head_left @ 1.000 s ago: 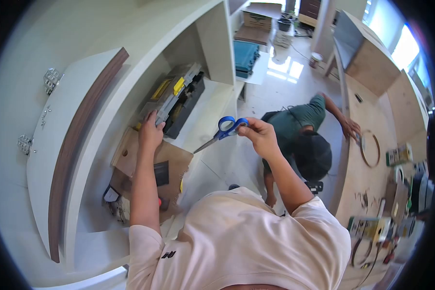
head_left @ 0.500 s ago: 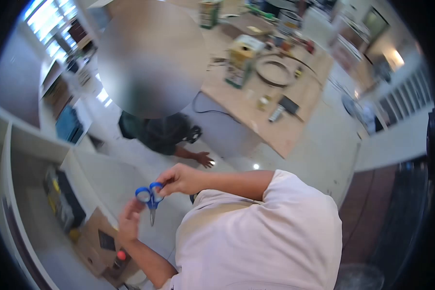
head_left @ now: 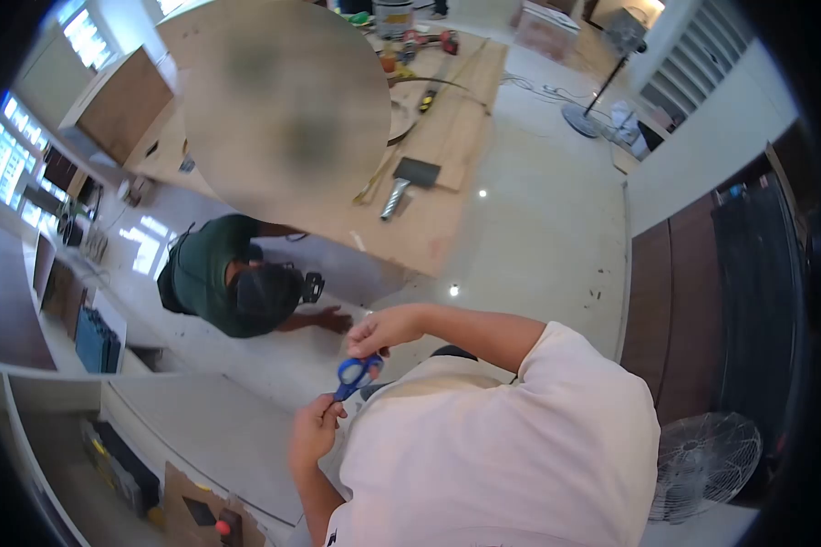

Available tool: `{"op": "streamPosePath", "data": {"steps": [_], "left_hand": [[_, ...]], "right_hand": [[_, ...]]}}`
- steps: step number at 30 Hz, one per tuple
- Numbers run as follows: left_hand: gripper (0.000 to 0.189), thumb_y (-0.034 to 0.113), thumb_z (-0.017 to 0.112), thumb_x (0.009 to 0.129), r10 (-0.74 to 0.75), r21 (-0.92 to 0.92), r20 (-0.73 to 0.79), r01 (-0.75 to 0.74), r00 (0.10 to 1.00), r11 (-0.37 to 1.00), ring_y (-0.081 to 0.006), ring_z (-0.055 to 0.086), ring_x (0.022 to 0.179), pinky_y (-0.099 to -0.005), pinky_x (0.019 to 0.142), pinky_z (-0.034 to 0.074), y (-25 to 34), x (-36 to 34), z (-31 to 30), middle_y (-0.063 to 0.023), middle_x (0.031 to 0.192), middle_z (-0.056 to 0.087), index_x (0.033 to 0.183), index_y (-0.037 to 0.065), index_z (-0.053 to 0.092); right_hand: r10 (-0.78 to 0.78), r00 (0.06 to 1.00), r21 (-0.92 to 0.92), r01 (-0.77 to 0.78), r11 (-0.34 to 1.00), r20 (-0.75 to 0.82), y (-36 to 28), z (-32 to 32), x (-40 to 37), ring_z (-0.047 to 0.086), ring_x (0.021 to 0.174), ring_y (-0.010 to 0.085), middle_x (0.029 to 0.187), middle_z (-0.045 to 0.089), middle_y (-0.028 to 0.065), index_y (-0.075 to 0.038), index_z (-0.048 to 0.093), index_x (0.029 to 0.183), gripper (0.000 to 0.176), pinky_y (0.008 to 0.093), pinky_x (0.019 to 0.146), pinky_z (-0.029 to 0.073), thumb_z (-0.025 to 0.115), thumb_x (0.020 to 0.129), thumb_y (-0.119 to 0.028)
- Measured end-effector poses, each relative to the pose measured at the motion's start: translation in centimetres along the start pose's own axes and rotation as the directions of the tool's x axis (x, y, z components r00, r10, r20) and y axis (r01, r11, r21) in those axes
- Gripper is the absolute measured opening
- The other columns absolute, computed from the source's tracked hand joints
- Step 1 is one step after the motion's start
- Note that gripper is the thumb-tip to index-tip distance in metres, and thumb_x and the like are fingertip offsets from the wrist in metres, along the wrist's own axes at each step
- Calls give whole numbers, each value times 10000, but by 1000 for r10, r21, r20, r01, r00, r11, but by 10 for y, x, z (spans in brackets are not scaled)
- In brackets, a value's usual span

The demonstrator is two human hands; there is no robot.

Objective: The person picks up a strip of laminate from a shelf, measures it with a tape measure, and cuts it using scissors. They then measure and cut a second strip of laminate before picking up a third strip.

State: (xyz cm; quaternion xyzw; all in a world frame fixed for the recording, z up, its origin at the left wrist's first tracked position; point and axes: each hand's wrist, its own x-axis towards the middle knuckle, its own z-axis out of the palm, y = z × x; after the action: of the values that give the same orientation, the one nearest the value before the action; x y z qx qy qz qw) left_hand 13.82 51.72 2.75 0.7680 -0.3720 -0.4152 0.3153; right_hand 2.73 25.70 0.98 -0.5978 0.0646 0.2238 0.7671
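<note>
The right grip (head_left: 386, 330) pinches the handle loops of a pair of scissors (head_left: 344, 390), while the left grip (head_left: 316, 430) is closed about the blade end, hiding most of the metal. The scissors sit between the two hands, near the wearer's pale, soft-looking shirt (head_left: 502, 447). The step in hand appears to be steadying or turning them two-handed; any move from here calls for care around the covered edges. The handles are blue, smooth and rounded, probably plastic. Beyond, a plywood-like table (head_left: 420, 242) carries a tool (head_left: 418, 171) with a flat, dark, rectangular head and a shiny, rod-shaped handle. A person in dark green (head_left: 208, 273) bends low over a glossy, light-reflecting floor (head_left: 538, 228). Brown, stiff-looking cardboard (head_left: 178, 497) lies near the left arm.
</note>
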Motion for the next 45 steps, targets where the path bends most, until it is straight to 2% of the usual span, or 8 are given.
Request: {"op": "streamPosePath", "data": {"steps": [8, 12, 18, 24, 27, 33, 39, 45], "left_hand": [[80, 77, 563, 798, 565, 619, 358, -642, 744, 453, -254, 626, 818, -454, 808, 429, 156, 113, 133, -70, 752, 636, 838, 84, 632], [127, 83, 548, 797, 494, 636, 597, -748, 632, 189, -245, 605, 939, -503, 1027, 333, 249, 159, 229, -46, 868, 640, 886, 91, 639], [136, 119, 620, 836, 879, 390, 330, -898, 344, 205, -235, 548, 1130, -552, 1098, 255, 334, 204, 311, -55, 1049, 608, 968, 90, 612], [136, 127, 581, 865, 768, 423, 321, -810, 554, 407, -266, 577, 1039, -520, 1034, 346, 323, 309, 321, -69, 994, 637, 974, 75, 644], [128, 124, 593, 850, 716, 455, 327, -767, 617, 453, -290, 590, 1008, -488, 980, 392, 318, 374, 318, -91, 933, 645, 944, 67, 659], [177, 67, 638, 762, 645, 544, 308, -685, 700, 484, -297, 577, 1036, -401, 932, 428, 360, 562, 324, -120, 999, 632, 939, 62, 640], [290, 96, 626, 769, 788, 807, 182, -547, 588, 222, -283, 498, 1206, -531, 1048, 327, 406, 725, 337, -111, 1184, 567, 1059, 87, 603], [259, 49, 616, 770, 479, 799, 359, -529, 801, 285, -291, 519, 1161, -584, 1102, 246, 417, 763, 317, -110, 1087, 570, 1025, 85, 635]], "right_hand": [[149, 986, -259, -164, 952, -77, 54, -76, -207, 614, 764, 101, 865, 711, 42, -27, 580, 1072, 314, 265, 722, 461, 698, 859, -226], [102, 947, -238, -179, 955, -304, 118, -103, -290, 634, 796, 117, 845, 694, 55, -11, 604, 1014, 348, 270, 709, 487, 765, 798, -231], [12, 646, 137, 144, 980, -764, 160, -123, -410, 636, 802, 143, 878, 675, 67, 30, 618, 1053, 313, 270, 715, 506, 736, 820, -143], [82, 180, 131, 280, 951, -980, 194, -167, -456, 616, 738, 87, 840, 678, 45, 1, 652, 1039, 230, 206, 595, 438, 679, 863, -144], [173, 78, 187, 223, 957, -982, 187, -199, -461, 595, 710, 72, 823, 678, 42, -2, 661, 1025, 208, 188, 576, 408, 650, 882, -153], [94, 89, 103, 96, 990, -992, 159, -316, -470, 568, 671, 72, 796, 673, 28, 19, 673, 998, 198, 211, 589, 425, 650, 875, -134], [-108, 137, -145, -301, 942, -985, 81, -457, -479, 599, 667, 144, 777, 668, 80, 5, 679, 999, 224, 273, 635, 464, 670, 828, -139], [-293, 184, -346, -539, 768, -938, 15, -564, -462, 607, 722, 290, 822, 655, 128, -53, 691, 1005, 253, 369, 674, 483, 669, 795, -193]]}}
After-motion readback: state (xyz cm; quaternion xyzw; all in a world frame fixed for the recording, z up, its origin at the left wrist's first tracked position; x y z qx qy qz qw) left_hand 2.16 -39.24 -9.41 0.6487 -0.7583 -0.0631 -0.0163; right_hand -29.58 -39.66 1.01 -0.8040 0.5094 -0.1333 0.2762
